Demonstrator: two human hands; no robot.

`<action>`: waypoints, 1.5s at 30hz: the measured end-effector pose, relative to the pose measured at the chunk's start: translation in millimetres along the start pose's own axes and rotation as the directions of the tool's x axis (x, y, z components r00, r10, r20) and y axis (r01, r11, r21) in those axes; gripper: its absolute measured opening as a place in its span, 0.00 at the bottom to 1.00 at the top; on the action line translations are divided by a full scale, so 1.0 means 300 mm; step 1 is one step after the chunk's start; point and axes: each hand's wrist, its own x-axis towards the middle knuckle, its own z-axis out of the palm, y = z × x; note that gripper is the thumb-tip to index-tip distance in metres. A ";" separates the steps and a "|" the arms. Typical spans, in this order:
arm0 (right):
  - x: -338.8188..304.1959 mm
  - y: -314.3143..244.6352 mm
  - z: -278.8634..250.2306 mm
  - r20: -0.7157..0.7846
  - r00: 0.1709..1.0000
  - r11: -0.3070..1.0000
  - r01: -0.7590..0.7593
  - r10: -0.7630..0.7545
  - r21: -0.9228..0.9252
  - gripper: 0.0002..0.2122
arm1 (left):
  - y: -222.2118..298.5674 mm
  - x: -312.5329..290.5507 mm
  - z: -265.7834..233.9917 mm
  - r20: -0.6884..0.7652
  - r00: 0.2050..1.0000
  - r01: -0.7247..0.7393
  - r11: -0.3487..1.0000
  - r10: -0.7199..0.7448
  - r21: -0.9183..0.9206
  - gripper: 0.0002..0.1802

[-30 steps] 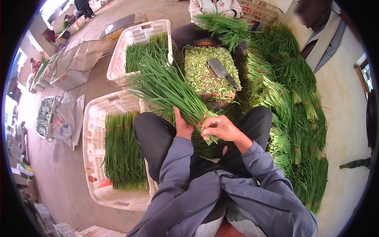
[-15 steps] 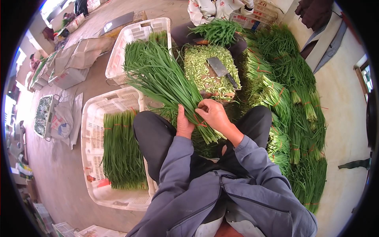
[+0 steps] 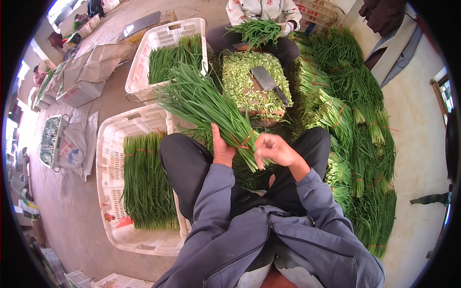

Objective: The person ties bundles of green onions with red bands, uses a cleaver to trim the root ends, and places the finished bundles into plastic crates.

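A long bunch of green garlic chives [image 3: 201, 105] lies slantwise in front of me, leaf tips to the upper left and pale cut ends to the lower right. My left hand [image 3: 223, 148] is closed round its lower part from beneath, thumb up along the near side. An orange-red tie [image 3: 245, 140] crosses the stems just beyond that hand. Beside the cut ends is my right hand [image 3: 276, 151], its fingers curled in and slightly blurred; whether anything is between them is hidden.
A cleaver [image 3: 264, 79] rests on a chopping block [image 3: 240, 79] strewn with pale stem cuttings. Two white crates [image 3: 108, 168] with chives stand at left. Tied chive bundles [image 3: 336, 115] are heaped at right along the wall. Opposite sits a person [image 3: 261, 12] holding loose chives.
My right hand has moved away from the stems, right and slightly down, and the tie now shows as a crossed band. The person opposite has lifted their chives back from the block.
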 end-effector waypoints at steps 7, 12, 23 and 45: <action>0.128 -0.012 0.061 -0.460 0.872 0.763 -0.180 -0.169 -0.620 0.10 | 0.006 0.023 -0.025 0.026 0.999 -0.024 0.999 0.023 0.044 0.41; 0.164 0.012 0.093 -0.234 0.883 0.455 -0.026 -0.406 -0.890 0.12 | 0.013 -0.003 -0.017 0.004 0.999 0.049 0.999 -0.049 0.012 0.38; 0.139 -0.002 0.092 -0.220 0.918 0.386 -0.082 -0.329 -0.919 0.09 | -0.001 -0.004 -0.047 0.051 0.994 0.098 0.995 -0.099 0.014 0.31; 0.059 -0.048 -0.015 -0.477 0.748 0.437 -0.276 -0.461 -0.856 0.09 | 0.031 0.014 0.010 0.011 0.999 -0.034 0.999 0.034 -0.016 0.35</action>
